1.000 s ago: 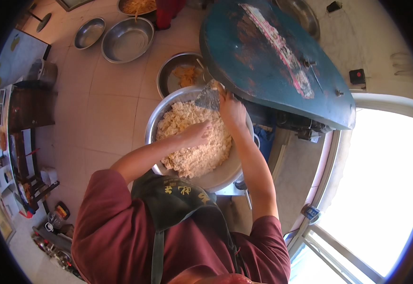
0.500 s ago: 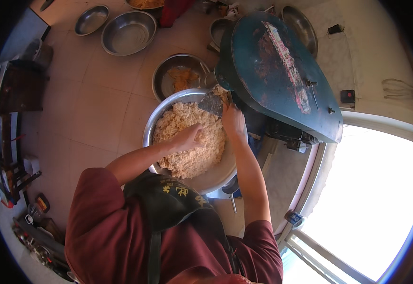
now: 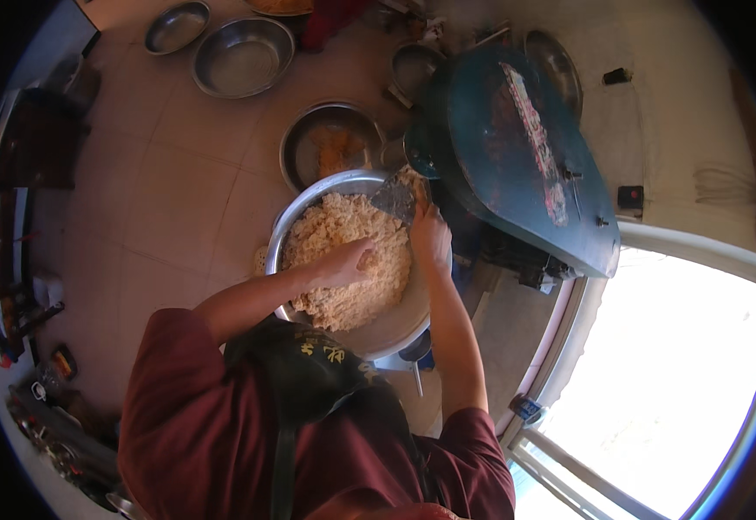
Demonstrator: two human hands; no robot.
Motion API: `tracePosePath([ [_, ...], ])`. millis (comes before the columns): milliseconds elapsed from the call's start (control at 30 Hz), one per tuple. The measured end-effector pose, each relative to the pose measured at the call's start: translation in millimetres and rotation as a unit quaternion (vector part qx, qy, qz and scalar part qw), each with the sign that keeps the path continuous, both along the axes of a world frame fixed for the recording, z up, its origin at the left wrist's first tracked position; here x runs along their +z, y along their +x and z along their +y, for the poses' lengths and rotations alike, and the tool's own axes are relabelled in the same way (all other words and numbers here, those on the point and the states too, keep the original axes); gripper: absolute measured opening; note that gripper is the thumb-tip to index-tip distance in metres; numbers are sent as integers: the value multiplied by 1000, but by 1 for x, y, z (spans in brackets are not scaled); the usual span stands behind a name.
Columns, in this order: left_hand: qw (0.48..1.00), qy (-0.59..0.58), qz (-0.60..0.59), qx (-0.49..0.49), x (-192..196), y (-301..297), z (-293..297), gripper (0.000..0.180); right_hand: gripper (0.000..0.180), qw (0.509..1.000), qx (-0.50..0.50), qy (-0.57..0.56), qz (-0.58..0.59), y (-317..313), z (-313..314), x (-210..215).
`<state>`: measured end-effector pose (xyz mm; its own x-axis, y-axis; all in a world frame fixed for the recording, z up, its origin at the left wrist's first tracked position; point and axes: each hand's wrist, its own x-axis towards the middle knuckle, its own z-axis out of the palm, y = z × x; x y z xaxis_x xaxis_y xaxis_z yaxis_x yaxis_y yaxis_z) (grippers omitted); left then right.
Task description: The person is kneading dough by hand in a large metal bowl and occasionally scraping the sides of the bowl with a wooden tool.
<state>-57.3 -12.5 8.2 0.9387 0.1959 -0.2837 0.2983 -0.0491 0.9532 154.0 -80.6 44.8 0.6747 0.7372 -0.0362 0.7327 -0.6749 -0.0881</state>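
A wide steel basin (image 3: 280,234) in front of me holds a heap of pale, crumbly mash (image 3: 335,217). My left hand (image 3: 343,263) lies over the heap's middle, thumb and fingers apart, fingertips bent down toward the crumbs. At the basin's far right rim, my right hand (image 3: 431,238) has its fingers closed at the edge of a grey metal plate (image 3: 391,199) smeared with mash. Some fingers are hidden behind it. More crumbs (image 3: 413,179) show beside that plate, just under the spout of a large green machine (image 3: 499,147).
Behind the basin, a steel bowl (image 3: 296,156) with orange stuff stands on the tiled floor (image 3: 170,191). Two more metal bowls, a large one (image 3: 244,58) and a smaller one (image 3: 177,28), sit farther left. A bright doorway (image 3: 655,390) lies at right.
The whole view has shifted slightly, so bowls and machine appear a little lower. My left hand has sunk slightly on the mash; the right stays by the plate.
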Motion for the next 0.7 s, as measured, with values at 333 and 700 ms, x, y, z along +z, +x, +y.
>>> tracePosePath([
  [333, 1000, -19, -12, 2, -7, 4, 0, 57, 36, 1000, 23, 9, -14, -5, 1, 1],
  [700, 997, -63, -46, -12, -27, 27, 1, 51, 32, 999, 21, -36, -3, -7, 19, 19],
])
